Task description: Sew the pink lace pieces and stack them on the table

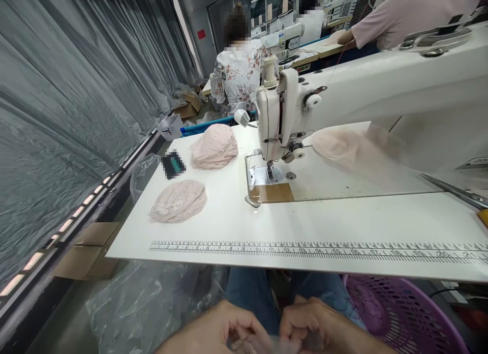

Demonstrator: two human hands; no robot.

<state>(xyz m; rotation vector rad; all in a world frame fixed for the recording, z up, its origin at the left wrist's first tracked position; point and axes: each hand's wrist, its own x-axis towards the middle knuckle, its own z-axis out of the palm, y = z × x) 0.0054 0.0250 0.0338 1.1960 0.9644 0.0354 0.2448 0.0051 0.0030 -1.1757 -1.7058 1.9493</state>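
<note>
Go gently

Head view: my left hand (229,323) and right hand (320,321) curl close together, this side of the tabletop (229,214), around a blurred sheer piece (284,345). I can't tell whether my fingers (299,318) pinch it; light tension should suit.

We are in a sewing workshop: a sewing machine (343,92) stands near right, lace piles (215,148) lie left, and more machines (284,41) with people (242,77) line the far side.

Bright light fills the white surface (229,224); sheen streaks the silvery curtain (76,64); wide-angle distortion stretches the edges.
</note>
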